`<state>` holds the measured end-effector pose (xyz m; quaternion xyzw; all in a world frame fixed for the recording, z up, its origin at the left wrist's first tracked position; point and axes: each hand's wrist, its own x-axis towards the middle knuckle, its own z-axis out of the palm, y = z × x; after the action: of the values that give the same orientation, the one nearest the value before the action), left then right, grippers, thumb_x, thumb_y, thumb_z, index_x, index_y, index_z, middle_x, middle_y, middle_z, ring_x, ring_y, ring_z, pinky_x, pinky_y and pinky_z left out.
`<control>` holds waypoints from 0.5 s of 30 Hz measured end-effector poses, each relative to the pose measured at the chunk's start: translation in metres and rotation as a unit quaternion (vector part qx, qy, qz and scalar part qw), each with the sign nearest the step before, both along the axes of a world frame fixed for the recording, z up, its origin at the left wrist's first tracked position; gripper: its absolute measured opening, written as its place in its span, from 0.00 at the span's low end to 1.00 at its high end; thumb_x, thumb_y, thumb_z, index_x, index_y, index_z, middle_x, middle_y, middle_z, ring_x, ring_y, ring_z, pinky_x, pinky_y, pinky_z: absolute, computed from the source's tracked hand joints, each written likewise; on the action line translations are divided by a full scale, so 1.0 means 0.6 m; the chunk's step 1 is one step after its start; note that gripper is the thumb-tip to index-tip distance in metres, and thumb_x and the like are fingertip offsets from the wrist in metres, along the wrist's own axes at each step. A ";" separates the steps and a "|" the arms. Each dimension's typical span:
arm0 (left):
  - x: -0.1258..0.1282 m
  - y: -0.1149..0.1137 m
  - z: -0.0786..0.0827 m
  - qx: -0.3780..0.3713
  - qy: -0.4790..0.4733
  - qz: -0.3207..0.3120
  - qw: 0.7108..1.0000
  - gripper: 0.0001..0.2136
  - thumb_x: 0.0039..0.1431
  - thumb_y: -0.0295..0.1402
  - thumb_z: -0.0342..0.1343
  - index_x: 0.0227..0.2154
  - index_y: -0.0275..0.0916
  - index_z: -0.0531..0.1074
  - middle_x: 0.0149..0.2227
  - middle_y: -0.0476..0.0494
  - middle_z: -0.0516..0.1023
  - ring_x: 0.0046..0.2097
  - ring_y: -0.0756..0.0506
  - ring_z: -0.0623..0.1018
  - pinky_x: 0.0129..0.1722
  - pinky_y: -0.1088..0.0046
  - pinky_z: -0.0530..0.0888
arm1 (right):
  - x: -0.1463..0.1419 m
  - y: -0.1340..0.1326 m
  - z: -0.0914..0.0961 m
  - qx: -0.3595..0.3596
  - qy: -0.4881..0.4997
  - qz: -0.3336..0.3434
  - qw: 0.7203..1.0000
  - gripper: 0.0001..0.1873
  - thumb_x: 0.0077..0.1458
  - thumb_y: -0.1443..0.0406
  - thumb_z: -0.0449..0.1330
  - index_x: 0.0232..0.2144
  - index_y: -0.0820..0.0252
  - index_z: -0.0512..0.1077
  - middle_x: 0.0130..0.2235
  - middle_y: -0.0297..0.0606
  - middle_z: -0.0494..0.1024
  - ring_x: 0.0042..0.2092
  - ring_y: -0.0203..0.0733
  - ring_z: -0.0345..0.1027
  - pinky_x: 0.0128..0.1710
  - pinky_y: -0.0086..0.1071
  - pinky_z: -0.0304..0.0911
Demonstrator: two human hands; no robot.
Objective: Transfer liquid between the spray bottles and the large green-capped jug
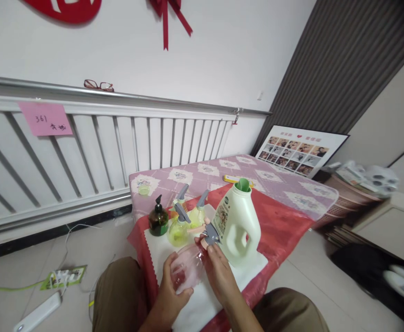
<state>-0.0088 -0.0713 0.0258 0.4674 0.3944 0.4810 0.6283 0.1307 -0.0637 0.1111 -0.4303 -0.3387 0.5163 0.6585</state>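
My left hand (172, 288) is wrapped round a clear pinkish spray bottle (188, 267), holding it tilted above a white cloth (202, 299). My right hand (219, 272) grips the bottle's grey and pink trigger head (209, 234) at the neck. Right beside that hand stands a large cream detergent jug (238, 226) with an open green spout. Behind the bottle stand three yellow-green spray bottles (179, 228) with grey triggers and a dark green pump bottle (158, 220).
The low table has a red cloth (284, 226) over a pink patterned cover (205, 173). A white radiator (101, 147) runs along the wall, glasses (98, 85) on top. A power strip (38, 313) lies on the floor left. A photo frame (300, 150) leans at right.
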 end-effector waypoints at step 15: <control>0.017 0.003 -0.024 0.006 -0.002 0.040 0.999 0.42 0.36 0.24 0.62 0.56 0.44 0.50 0.59 0.35 0.61 0.56 0.40 0.68 0.53 0.64 0.69 | -0.025 0.013 0.009 -0.120 -0.094 -0.162 0.975 0.17 0.40 0.54 0.68 0.25 0.57 0.67 0.22 0.27 0.69 0.25 0.37 0.64 0.27 0.30 0.61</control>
<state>0.0013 -0.0696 0.0115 0.4542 0.4086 0.5094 0.6061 0.1157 -0.0560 0.1166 -0.6024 -0.2605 0.3966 0.6418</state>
